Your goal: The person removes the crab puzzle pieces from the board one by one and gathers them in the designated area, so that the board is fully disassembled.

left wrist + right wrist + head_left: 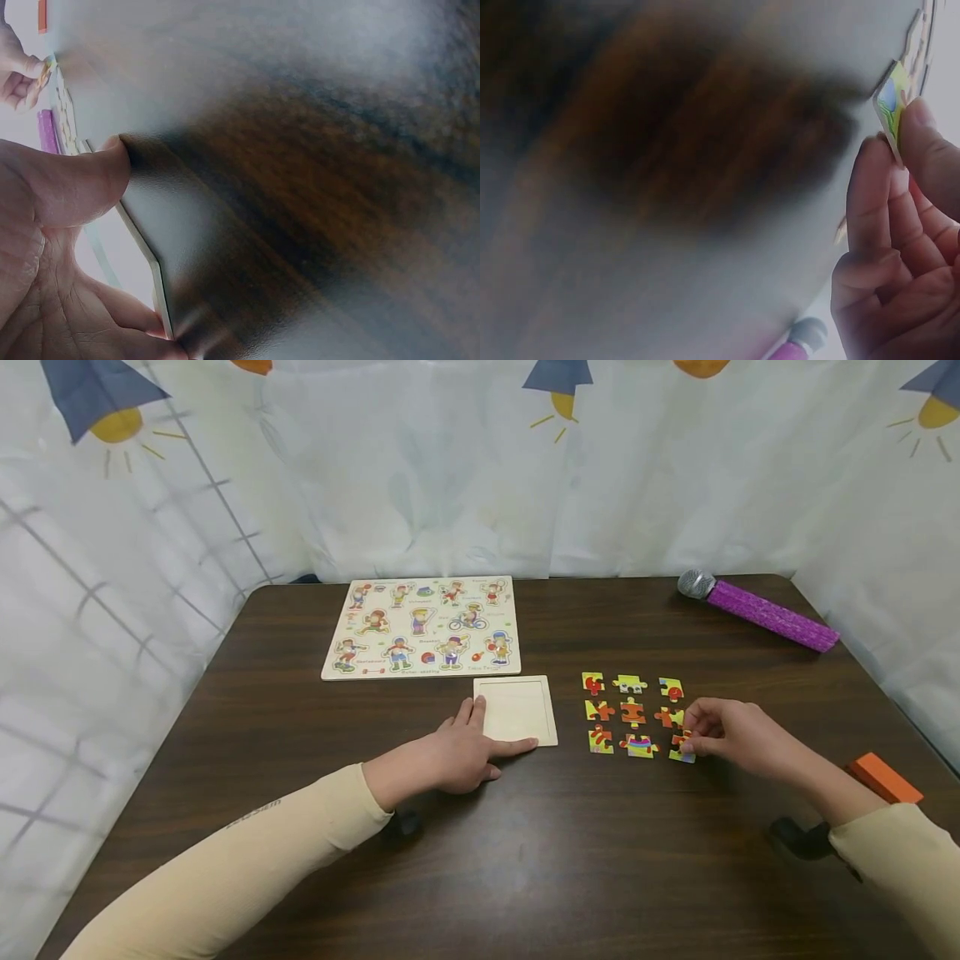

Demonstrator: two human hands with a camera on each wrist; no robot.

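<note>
My left hand (459, 758) rests on a small pale wooden puzzle tray (517, 710), its extended fingers at the left side and along the near edge. The tray has a raised rim and no pieces inside. In the left wrist view, thumb and fingers lie along the tray's edge (142, 236). Between thumb and index finger, my right hand (738, 739) pinches a puzzle piece (890, 105) at the lower right of the spread pieces. That piece is tilted, showing yellow, green and blue. Several other jigsaw pieces (632, 713) lie in loose rows on the table.
Behind the tray lies a larger wooden board (390, 672) with cartoon sports figures. A purple microphone (772, 615) with a silver head is at the back right. An orange block (885, 778) sits beside my right forearm. White curtains (450, 485) surround the brown table (570, 860).
</note>
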